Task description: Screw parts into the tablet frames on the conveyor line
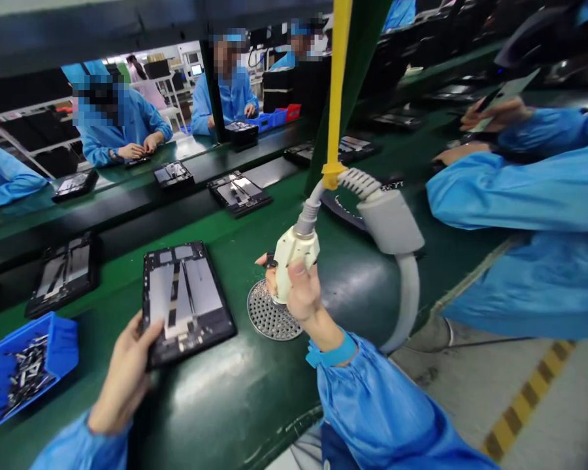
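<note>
My left hand (130, 362) grips an opened tablet (203, 287) at its near left corner, thumb on top. The tablet's inner side faces up, showing grey panels, dark flex strips and a small board. My right hand (304, 294) is wrapped round a cream electric screwdriver (294, 251), held roughly upright. Its grey cable collar (308, 215) hangs from a yellow strap (337, 98). Under the screwdriver lies a round perforated metal screw tray (269, 320), with small pieces near its far edge. The screwdriver's tip is hidden behind my hand.
A blue bin (61, 339) of small dark parts stands at left. More opened tablets (238, 192) lie along the green bench (215, 398) and the line behind it. A grey cable block (391, 222) hangs right of the screwdriver. A co-worker's sleeves (514, 189) reach in at right.
</note>
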`<state>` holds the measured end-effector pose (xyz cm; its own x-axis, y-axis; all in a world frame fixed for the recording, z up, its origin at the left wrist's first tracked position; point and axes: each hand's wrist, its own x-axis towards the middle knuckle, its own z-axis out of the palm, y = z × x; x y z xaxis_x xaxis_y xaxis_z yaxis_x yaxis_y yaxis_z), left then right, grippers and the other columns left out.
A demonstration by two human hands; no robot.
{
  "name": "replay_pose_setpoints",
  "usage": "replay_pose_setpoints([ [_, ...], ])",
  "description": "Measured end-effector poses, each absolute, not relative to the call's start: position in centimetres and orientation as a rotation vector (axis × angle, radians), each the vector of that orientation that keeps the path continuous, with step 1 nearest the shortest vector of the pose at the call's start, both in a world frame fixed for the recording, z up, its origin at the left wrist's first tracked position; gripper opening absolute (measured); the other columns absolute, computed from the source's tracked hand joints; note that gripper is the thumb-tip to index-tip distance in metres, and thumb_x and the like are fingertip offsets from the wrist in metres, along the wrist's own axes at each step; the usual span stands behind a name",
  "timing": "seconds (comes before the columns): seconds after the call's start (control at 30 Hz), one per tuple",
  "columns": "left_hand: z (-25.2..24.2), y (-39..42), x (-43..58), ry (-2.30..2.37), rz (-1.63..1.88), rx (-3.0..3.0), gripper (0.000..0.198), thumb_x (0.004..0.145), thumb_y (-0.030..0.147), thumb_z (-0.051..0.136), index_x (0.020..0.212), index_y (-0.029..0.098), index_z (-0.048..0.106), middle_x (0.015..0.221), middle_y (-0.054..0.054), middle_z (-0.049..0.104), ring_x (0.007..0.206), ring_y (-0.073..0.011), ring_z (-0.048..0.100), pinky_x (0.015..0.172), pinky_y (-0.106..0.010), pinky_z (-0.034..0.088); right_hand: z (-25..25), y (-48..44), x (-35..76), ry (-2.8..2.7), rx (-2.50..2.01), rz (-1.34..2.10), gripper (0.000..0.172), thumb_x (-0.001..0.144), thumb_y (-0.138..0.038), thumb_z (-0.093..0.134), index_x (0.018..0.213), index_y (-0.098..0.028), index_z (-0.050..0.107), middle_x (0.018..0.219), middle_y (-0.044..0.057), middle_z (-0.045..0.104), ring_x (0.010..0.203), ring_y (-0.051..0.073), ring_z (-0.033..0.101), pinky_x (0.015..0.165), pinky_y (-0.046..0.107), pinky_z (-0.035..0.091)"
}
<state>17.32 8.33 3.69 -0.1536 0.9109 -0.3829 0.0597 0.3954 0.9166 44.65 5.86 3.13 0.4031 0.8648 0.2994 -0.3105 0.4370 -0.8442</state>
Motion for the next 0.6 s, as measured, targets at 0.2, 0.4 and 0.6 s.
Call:
replay_pose_setpoints([
  [0.2, 2.4, 2.4, 15.7, 1.657, 0.734, 1.008, 0.076, 0.044, 0.055, 0.095, 0.111, 0.027, 0.073, 0.114, -0.008, 0.077, 0.109, -0.031, 0.072, 0.084, -0.033, 0.066, 2.4, 6.3, 44.7, -0.825, -0.837, 0.853, 0.066, 0.074, -0.082, 0.07, 0.082, -0.016, 0.071, 0.041, -0.005, 0.046, 0.034, 0.01, 0.038, 0.034, 0.025, 0.033],
  [0.4, 3.6, 5.4, 9.8, 1.924, 0.549, 1.626, 0.051, 0.06, 0.076, 0.07, 0.096, 0.04, 0.074, 0.081, 0.002, 0.074, 0.06, -0.0244, 0.061, 0.056, -0.036, 0.05, 2.4, 6.3, 44.8, -0.789, -0.893, 0.811, 0.067, 0.071, -0.084, 0.071, 0.081, -0.018, 0.068, 0.048, -0.004, 0.052, 0.034, 0.009, 0.039, 0.034, 0.025, 0.031],
  [0.6, 2.2, 9.2, 7.7, 1.968, 0.569, 2.028, 0.028, 0.084, 0.054, 0.053, 0.096, 0.034, 0.07, 0.096, -0.001, 0.075, 0.085, -0.0272, 0.069, 0.08, -0.036, 0.054, 2.0, 5.8, 45.0, -0.789, -0.964, 0.919, 0.068, 0.067, -0.087, 0.07, 0.075, -0.02, 0.067, 0.047, -0.003, 0.051, 0.037, 0.011, 0.041, 0.035, 0.025, 0.03],
])
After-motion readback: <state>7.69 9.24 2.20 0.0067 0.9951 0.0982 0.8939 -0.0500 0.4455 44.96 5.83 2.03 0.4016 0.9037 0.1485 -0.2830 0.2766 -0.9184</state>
